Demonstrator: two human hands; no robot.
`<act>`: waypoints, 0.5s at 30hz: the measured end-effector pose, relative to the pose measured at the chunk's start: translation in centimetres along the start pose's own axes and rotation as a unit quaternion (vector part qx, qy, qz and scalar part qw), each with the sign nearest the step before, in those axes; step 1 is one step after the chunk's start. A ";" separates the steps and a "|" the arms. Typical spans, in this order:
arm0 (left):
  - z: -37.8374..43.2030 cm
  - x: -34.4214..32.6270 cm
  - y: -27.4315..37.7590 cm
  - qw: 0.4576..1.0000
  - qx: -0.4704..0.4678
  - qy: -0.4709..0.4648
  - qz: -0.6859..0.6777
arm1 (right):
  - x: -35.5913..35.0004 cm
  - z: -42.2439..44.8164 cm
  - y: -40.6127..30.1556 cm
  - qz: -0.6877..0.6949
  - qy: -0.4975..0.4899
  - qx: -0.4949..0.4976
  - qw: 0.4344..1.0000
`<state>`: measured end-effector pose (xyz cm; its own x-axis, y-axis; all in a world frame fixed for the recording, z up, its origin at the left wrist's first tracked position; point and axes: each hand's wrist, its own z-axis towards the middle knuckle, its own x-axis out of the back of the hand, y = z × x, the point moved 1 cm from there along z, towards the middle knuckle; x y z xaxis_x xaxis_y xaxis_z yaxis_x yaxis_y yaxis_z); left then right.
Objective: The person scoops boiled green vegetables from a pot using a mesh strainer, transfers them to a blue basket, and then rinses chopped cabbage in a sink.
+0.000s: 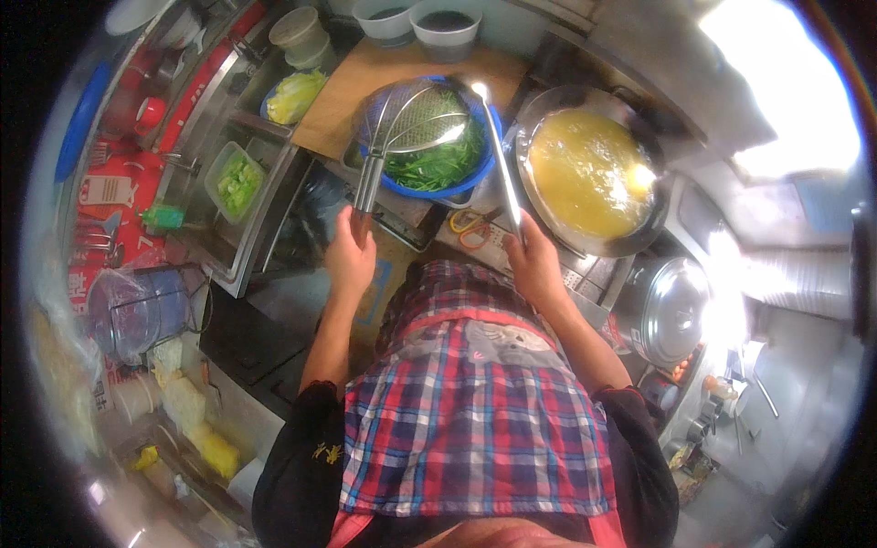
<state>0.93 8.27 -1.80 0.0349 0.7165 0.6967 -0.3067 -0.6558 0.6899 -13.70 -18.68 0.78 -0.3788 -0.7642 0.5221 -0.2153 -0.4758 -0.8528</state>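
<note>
My left hand (pixel 351 252) is closed round the wooden handle of a wire-mesh strainer (pixel 418 116). The strainer's bowl is above a blue basket (pixel 495 154) of leafy greens (pixel 438 161) and partly hides them. In my right hand (pixel 533 260) is the long metal handle of a ladle (pixel 503 157); its dark head is over the basket's upper right rim. Right of the basket, a large wok (pixel 524 171) holds yellowish, shiny liquid (pixel 582 171).
Orange-handled scissors (pixel 473 229) lie below the basket. Two tubs of dark liquid (pixel 445 24) stand behind the wooden board (pixel 336 103). At left are a container of chopped greens (pixel 236 183) and cabbage leaves (pixel 294 97). A lidded steel pot (pixel 675 312) stands at right.
</note>
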 end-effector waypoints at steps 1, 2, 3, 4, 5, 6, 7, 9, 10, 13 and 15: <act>0.0 0.2 -0.6 1.000 0.008 0.006 0.008 | 0.3 0.5 0.0 0.011 0.017 0.046 0.999; 0.0 0.4 -1.0 1.000 0.015 0.013 0.017 | 1.2 0.5 0.0 0.037 0.022 -0.019 0.999; -0.3 0.9 -1.2 0.999 0.024 0.015 0.037 | 2.3 0.2 -1.6 0.063 0.024 -0.088 0.994; -0.1 1.1 -0.9 0.998 0.028 0.016 0.053 | 3.0 0.2 -1.4 0.062 0.071 -0.072 0.993; -0.1 1.3 -0.6 0.997 0.033 0.017 0.069 | 3.4 0.0 -1.3 0.061 0.114 -0.059 0.990; 0.0 1.3 -0.4 0.998 0.029 0.015 0.058 | 3.1 -0.1 -0.9 0.053 0.129 -0.064 0.988; 0.2 1.3 0.0 0.999 0.024 0.012 0.047 | 2.3 -0.2 -0.2 0.044 0.145 -0.069 0.986; 0.4 1.3 0.8 0.999 0.024 -0.005 0.045 | -0.2 -0.2 1.1 -0.102 0.053 0.033 0.993; 0.3 1.2 1.4 0.998 0.028 -0.020 0.055 | -0.5 -0.2 0.3 -0.050 -0.051 -0.045 0.996; -0.2 1.1 1.8 0.991 0.019 -0.045 0.127 | 0.2 0.3 0.2 -0.028 -0.021 -0.050 0.998; -0.3 1.1 1.1 0.985 -0.050 -0.026 0.162 | 2.5 1.2 -2.0 -0.023 0.021 -0.084 0.996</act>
<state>0.30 8.40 -0.31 -0.0332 0.4580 0.8883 -0.4020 -0.8199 0.4077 -13.11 -20.15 3.77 -0.4014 -0.7228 0.5625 -0.3798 -0.4275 -0.8204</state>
